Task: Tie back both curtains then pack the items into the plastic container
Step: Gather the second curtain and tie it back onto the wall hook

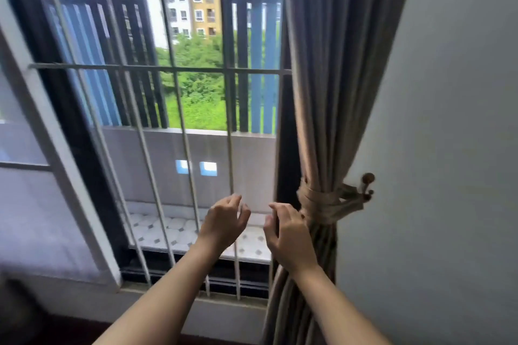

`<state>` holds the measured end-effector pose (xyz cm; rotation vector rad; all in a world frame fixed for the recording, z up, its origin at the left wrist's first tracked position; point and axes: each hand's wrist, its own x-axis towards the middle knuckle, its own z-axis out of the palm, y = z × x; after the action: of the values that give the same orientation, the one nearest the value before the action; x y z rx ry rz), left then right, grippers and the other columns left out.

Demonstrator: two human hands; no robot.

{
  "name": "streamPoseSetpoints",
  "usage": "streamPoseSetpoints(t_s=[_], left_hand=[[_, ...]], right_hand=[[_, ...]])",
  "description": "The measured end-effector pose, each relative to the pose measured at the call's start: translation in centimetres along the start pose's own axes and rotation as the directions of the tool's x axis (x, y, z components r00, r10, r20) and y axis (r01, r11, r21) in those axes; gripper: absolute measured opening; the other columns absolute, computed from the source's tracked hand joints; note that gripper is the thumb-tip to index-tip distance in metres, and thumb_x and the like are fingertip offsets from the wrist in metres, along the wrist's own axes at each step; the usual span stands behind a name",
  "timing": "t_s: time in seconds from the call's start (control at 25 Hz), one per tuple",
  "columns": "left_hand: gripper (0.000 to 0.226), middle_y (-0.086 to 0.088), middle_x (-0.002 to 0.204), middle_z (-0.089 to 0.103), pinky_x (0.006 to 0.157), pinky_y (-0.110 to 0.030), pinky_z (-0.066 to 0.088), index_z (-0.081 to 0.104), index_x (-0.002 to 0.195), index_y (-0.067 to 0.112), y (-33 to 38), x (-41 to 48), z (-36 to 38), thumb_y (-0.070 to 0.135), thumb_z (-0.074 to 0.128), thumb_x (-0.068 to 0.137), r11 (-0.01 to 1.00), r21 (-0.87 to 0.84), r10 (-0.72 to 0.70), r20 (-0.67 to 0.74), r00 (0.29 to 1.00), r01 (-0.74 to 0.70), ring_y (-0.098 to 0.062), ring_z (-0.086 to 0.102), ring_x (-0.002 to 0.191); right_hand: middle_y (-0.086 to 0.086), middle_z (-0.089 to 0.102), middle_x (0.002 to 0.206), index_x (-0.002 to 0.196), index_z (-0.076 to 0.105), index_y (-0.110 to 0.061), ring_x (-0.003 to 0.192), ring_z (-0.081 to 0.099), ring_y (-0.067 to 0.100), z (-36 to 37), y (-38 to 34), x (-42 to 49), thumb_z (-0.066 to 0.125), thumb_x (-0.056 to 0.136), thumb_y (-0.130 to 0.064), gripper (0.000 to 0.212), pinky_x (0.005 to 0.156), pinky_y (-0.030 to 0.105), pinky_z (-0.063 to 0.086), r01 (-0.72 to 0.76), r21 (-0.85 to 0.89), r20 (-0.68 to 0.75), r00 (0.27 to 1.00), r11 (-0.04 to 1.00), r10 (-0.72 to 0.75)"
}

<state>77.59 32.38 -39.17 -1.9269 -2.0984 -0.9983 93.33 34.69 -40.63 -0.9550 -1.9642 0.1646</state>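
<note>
A grey-brown curtain (330, 70) hangs at the right side of the window, gathered into a bunch. A beige tieback (322, 203) is wrapped around it several times and runs to a round brown wall hook (367, 179). My right hand (290, 235) hovers just left of the tieback with its fingers apart, holding nothing; its fingertips are close to the curtain's edge. My left hand (225, 223) is raised in front of the window bars, fingers curled loosely and empty. The other curtain and the plastic container are out of view.
White window bars (179, 109) stand right behind my hands, with a white horizontal rail (157, 68). An open window frame (56, 148) slants at the left. A plain grey wall (448, 148) fills the right. A tiled ledge (173, 232) lies outside.
</note>
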Motion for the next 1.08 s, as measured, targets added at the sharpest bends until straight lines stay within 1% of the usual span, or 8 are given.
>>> streamPoseSetpoints(t_s=[0.12,0.24,0.44,0.52,0.68,0.88,1.0,1.08], left_hand=[[0.056,-0.019,0.095,0.07,0.076,-0.039,0.053,0.063,0.099,0.0,-5.8,1.8,-5.5,0.037,0.023,0.088,0.99,0.078,-0.116,-0.073,0.991,0.122,-0.034,0.067,0.087],[0.06,-0.024,0.111,0.066,0.088,-0.043,0.051,0.064,0.111,-0.003,-11.6,2.1,-10.5,0.035,0.024,0.087,0.952,0.157,-0.247,-0.117,0.962,0.264,-0.036,0.064,0.104],[0.062,-0.016,0.137,0.051,0.104,-0.036,0.036,0.051,0.13,0.004,-20.5,2.0,-19.5,0.038,0.019,0.089,0.797,0.291,-0.504,-0.159,0.849,0.529,-0.029,0.046,0.129],[0.073,-0.015,0.141,0.046,0.109,-0.034,0.03,0.046,0.134,0.005,-23.2,1.9,-23.1,0.042,0.009,0.084,0.754,0.32,-0.54,-0.196,0.818,0.574,-0.027,0.041,0.133],[0.08,-0.019,0.143,0.042,0.113,-0.034,0.025,0.043,0.136,0.0,-28.4,0.7,-30.7,0.045,0.007,0.079,0.69,0.358,-0.55,-0.304,0.778,0.629,-0.03,0.038,0.134],[0.055,-0.013,0.15,0.032,0.114,-0.038,0.022,0.035,0.142,0.005,-36.6,-2.3,-39.5,0.034,0.026,0.097,0.562,0.381,-0.603,-0.419,0.679,0.734,-0.026,0.027,0.141],[0.051,-0.012,0.151,0.032,0.114,-0.041,0.025,0.035,0.142,0.006,-41.1,-4.8,-43.6,0.032,0.031,0.098,0.506,0.356,-0.617,-0.487,0.618,0.786,-0.025,0.028,0.14],[0.051,-0.012,0.15,0.033,0.114,-0.041,0.025,0.035,0.142,0.006,-43.4,-6.4,-45.6,0.032,0.031,0.098,0.459,0.351,-0.631,-0.518,0.578,0.816,-0.025,0.029,0.14]], right_hand=[[0.012,0.068,0.107,0.114,0.061,-0.004,0.097,0.066,0.026,4.9,-5.4,4.4,0.039,0.088,-0.03,0.043,0.084,0.032,0.053,0.128,0.056,0.113,0.985,0.99,-0.134],[0.015,0.068,0.111,0.114,0.062,-0.001,0.101,0.066,0.026,10.4,-10.4,7.8,0.041,0.087,-0.029,0.045,0.084,0.034,0.054,0.252,0.118,0.182,0.945,0.96,-0.271],[0.018,0.067,0.113,0.113,0.063,0.003,0.105,0.065,0.029,18.2,-20.0,12.9,0.033,0.094,-0.031,0.049,0.088,0.038,0.051,0.388,0.249,0.299,0.841,0.887,-0.452],[0.019,0.066,0.115,0.115,0.062,0.004,0.107,0.064,0.031,20.7,-23.8,14.7,0.028,0.096,-0.034,0.054,0.089,0.041,0.051,0.42,0.298,0.315,0.804,0.857,-0.504],[0.019,0.062,0.122,0.122,0.057,0.004,0.114,0.059,0.031,25.9,-31.8,17.1,0.037,0.089,-0.036,0.056,0.095,0.04,0.047,0.44,0.423,0.327,0.741,0.792,-0.587],[0.019,0.059,0.127,0.126,0.054,0.002,0.118,0.056,0.031,32.2,-43.0,17.9,0.034,0.09,-0.04,0.059,0.1,0.04,0.042,0.439,0.535,0.315,0.689,0.722,-0.653],[0.017,0.049,0.138,0.135,0.045,0.0,0.13,0.044,0.029,35.8,-48.7,17.4,0.026,0.089,-0.047,0.068,0.109,0.033,0.03,0.425,0.588,0.323,0.656,0.688,-0.682],[0.016,0.039,0.146,0.14,0.037,-0.002,0.137,0.034,0.026,38.2,-52.0,16.9,0.019,0.088,-0.052,0.075,0.112,0.028,0.019,0.444,0.624,0.331,0.596,0.644,-0.732]])
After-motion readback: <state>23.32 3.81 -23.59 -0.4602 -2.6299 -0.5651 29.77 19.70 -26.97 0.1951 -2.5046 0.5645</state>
